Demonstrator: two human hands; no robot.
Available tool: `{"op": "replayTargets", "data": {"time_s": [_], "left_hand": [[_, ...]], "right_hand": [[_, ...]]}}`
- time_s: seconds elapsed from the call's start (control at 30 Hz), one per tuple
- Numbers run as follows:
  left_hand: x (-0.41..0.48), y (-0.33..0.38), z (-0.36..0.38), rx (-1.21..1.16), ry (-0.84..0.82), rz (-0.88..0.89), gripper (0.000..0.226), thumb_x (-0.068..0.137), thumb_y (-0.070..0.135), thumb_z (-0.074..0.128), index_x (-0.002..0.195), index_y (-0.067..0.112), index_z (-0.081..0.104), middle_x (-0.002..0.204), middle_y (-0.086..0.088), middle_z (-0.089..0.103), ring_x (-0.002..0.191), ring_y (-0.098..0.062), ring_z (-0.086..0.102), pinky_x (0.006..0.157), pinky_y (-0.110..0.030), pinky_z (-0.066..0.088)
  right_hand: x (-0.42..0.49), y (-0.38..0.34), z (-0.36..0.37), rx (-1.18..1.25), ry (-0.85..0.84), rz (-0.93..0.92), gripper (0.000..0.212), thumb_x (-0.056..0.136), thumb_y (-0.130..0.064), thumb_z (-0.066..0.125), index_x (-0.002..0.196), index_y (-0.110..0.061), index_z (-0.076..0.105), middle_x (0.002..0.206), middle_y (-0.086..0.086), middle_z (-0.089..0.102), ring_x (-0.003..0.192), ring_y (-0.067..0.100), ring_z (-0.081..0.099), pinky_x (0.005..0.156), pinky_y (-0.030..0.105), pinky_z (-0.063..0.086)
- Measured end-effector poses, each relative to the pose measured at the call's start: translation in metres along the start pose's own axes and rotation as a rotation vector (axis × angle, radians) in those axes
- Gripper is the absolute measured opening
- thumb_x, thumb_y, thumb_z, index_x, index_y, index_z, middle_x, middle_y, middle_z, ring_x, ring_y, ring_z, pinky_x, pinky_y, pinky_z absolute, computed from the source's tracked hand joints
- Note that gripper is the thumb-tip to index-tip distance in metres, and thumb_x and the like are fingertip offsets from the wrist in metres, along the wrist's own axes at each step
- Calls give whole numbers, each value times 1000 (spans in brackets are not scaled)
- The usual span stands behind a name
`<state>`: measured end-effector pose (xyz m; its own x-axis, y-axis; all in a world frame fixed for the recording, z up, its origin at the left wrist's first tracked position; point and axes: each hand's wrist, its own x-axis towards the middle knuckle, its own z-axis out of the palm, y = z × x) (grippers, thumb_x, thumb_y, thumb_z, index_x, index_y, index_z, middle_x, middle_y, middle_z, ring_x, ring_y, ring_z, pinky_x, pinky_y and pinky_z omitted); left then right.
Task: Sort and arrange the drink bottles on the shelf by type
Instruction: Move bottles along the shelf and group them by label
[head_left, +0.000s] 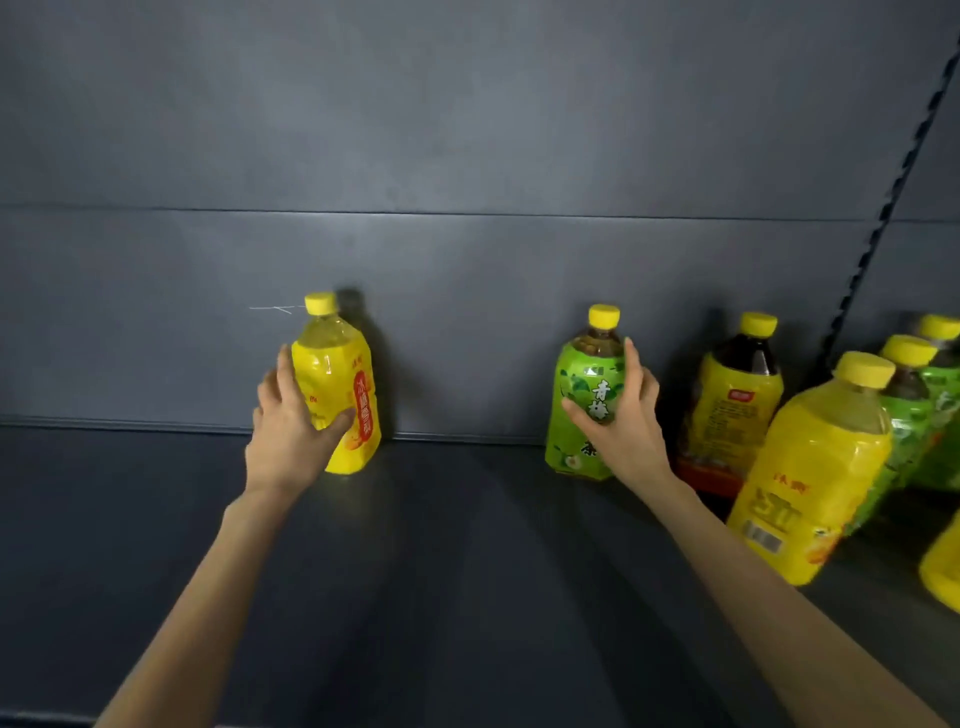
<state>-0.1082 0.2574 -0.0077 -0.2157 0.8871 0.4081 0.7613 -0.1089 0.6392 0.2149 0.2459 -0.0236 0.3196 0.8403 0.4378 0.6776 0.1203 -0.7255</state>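
A yellow-labelled bottle (345, 364) with a yellow cap stands upright at the back of the dark shelf (441, 545). My left hand (291, 431) grips its left side, thumb across the label. Further right stands a green-labelled bottle (579, 405) with a yellow cap, and my right hand (621, 421) grips its right side. Both bottles sit close to the back wall.
To the right stands a dark-tea bottle with a yellow label (735, 410). In front of it is a large yellow bottle (815, 478), with green bottles (914, 415) behind and another yellow bottle (943, 571) at the frame edge. A slotted upright (883, 218) rises at the right.
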Motion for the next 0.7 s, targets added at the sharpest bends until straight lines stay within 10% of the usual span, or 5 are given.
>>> {"op": "replayTargets", "data": {"time_s": [0.27,0.47,0.6,0.7], "left_hand": [[38,3,24,-198,50,-81,93,78,35,75,149,31,14,136,-21,33,111,-51,49,93,-54,38],[24,-20,10,-399,-90,89,94,58,57,72,140,47,26,128,-1,47,115,-29,51,93,-47,44],[2,-29,3,-704,-305,139,92,62,43,85,136,51,31,127,11,55,111,-12,58,85,-42,55],[-13,-31,0,-813,-428,163,108,48,56,86,141,43,32,127,14,56,112,-4,57,74,-20,55]], "right_hand": [[19,-8,19,-52,158,62,93,72,-46,77,144,-27,23,141,6,37,120,28,49,89,46,45],[-13,-6,-4,242,-40,-59,92,58,-57,80,134,-45,30,130,-5,52,119,14,55,99,46,47],[-50,-19,-20,451,-199,-83,86,62,-33,81,131,-45,31,125,-12,55,115,3,57,95,25,50],[-80,-32,-16,325,-74,-87,89,62,-50,77,131,-53,22,133,-14,35,119,-17,38,93,4,38]]}}
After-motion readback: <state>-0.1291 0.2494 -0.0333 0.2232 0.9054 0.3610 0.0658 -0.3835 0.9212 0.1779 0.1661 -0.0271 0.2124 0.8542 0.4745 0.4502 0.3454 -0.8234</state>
